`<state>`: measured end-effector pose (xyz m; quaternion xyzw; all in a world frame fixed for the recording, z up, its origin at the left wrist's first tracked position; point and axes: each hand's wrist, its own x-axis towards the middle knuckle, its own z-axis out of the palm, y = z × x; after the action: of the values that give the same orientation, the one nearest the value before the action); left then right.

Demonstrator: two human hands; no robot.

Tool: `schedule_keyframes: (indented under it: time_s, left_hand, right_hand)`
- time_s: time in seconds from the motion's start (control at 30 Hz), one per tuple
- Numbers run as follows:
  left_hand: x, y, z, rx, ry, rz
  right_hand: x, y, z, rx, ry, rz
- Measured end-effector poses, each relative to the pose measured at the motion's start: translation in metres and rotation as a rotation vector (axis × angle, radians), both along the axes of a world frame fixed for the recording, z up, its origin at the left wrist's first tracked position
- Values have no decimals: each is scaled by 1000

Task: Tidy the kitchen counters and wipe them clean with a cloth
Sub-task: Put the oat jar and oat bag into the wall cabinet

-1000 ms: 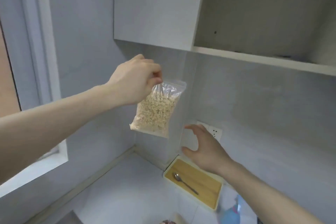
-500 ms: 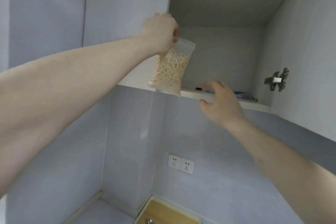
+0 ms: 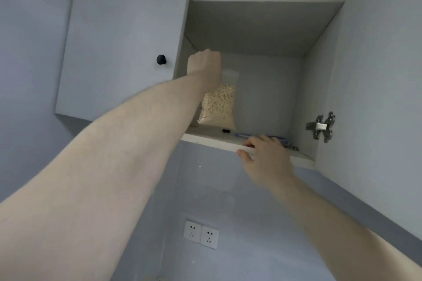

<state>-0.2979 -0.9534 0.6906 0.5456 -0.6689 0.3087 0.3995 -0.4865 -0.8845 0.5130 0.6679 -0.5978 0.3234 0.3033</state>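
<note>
The left hand (image 3: 204, 61) held a clear bag of oats (image 3: 218, 105) pinched by its top edge, the bag hanging inside the open wall cabinet (image 3: 255, 29) with its bottom just above the lower shelf (image 3: 206, 137), not yet set down. The right hand (image 3: 266, 157) lay on that shelf's front edge, right of the bag, fingers loosely spread and its grip empty. The tidying looked only partway; no tabletop or cloth showed, so wiping seemingly remained.
</note>
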Motion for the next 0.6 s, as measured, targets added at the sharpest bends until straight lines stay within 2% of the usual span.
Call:
schedule_keyframes:
  time_s: [0.37, 0.5, 0.6]
  left_hand:
    - [1, -55, -42, 399, 93, 72]
    - [13, -68, -55, 613, 26, 113]
    - [24, -84, -70, 723, -128, 119]
  right_hand:
    - [-2, -4, -4, -92, -30, 40]
    - [-1, -2, -4, -47, -24, 19]
    - [-1, 0, -5, -35, -21, 14]
